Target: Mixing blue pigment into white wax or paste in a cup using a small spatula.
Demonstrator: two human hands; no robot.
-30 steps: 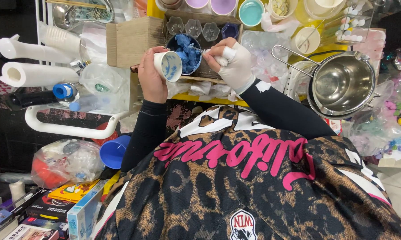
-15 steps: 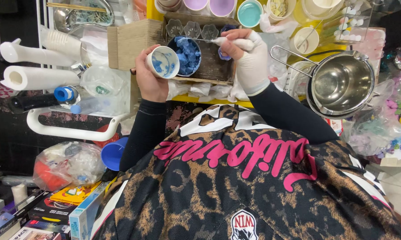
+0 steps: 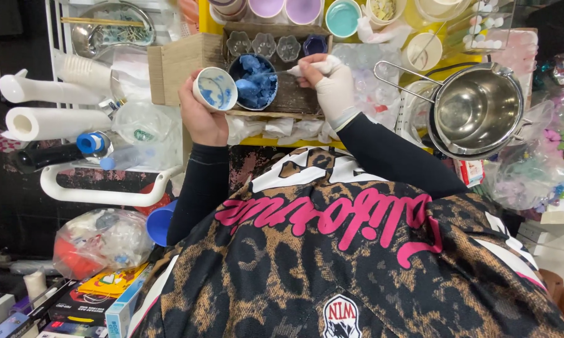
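Observation:
My left hand (image 3: 202,116) grips a small white cup (image 3: 215,89) smeared blue inside, tilted with its mouth facing me. My right hand (image 3: 329,84), in a white glove, pinches a thin stick whose tip reaches into a dark bowl (image 3: 253,81) of blue lumps. That bowl sits on a wooden tray (image 3: 294,103) just right of the cup. At the tray's back edge lie clear flower-shaped moulds (image 3: 264,44), one of them dark blue.
A steel pot (image 3: 476,112) with a long handle stands right. Paper towel rolls (image 3: 50,122) and plastic bags lie left. Pastel bowls (image 3: 341,17) line the back. Boxes are piled at lower left, beads at right.
My right hand moved left and down from above the tray and brought the stick's tip into the blue bowl. The cup in my left hand shifted slightly left.

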